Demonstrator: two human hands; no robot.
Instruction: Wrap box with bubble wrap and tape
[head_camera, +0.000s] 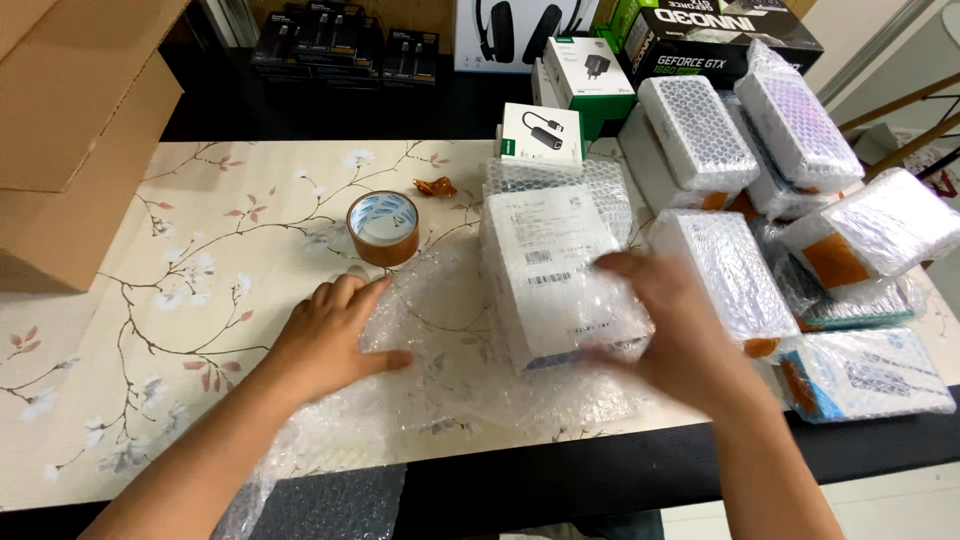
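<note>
The left hand lies flat, fingers spread, palm down on a sheet of bubble wrap that covers the near middle of the table. The right hand is blurred; its fingers curl open around the right side of a white box, thumb on the top face, with wrap under and partly around the box. The box lies on the sheet, just right of the left hand, its long side running away from the near edge.

A roll of brown tape stands on the table just beyond the left hand, and a crumpled scrap of tape lies farther back. Along the right edge sits a heap of wrapped boxes, some closed with brown tape. A small white-and-green box rests at the far edge behind the white box. Cardboard cartons stand at the far left corner.
</note>
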